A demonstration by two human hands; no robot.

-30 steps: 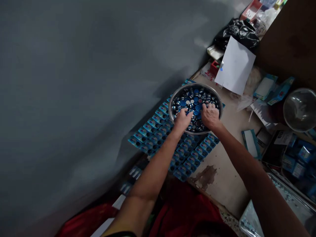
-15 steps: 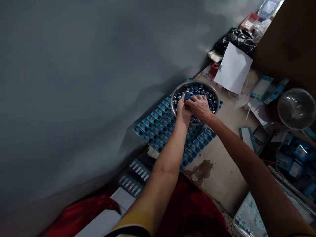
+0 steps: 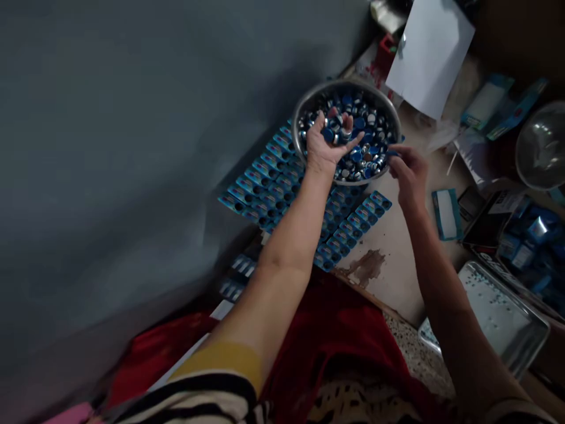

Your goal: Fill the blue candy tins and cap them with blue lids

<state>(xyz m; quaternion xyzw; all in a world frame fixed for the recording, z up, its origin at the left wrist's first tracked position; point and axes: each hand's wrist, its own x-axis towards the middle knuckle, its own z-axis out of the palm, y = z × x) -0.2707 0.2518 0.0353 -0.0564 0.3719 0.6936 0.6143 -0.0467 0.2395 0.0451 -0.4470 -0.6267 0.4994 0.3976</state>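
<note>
A metal bowl (image 3: 296, 121) holds many small round caps (image 3: 359, 123), blue on one face and silver at the sides. Over the bowl, my left hand (image 3: 326, 147) is palm up and cupped, with several of these caps lying in its palm and fingers. My right hand (image 3: 408, 168) is at the bowl's right rim, thumb and fingers pinched on a small blue cap (image 3: 392, 153). Beneath and beside the bowl lie rows of blue printed cards (image 3: 269, 168) with dark round holes.
A grey wall (image 3: 132, 118) rises on the left. To the right are a white sheet of paper (image 3: 430, 59), a clear bowl (image 3: 542, 147), blue-and-white boxes (image 3: 446, 215) and a metal tray (image 3: 498, 306) with small pieces. The table (image 3: 392, 259) has a brown stain.
My hands were together over the bowl; now my right hand has moved right to the rim. My left hand has turned palm up with caps showing in it. The view has shifted closer.
</note>
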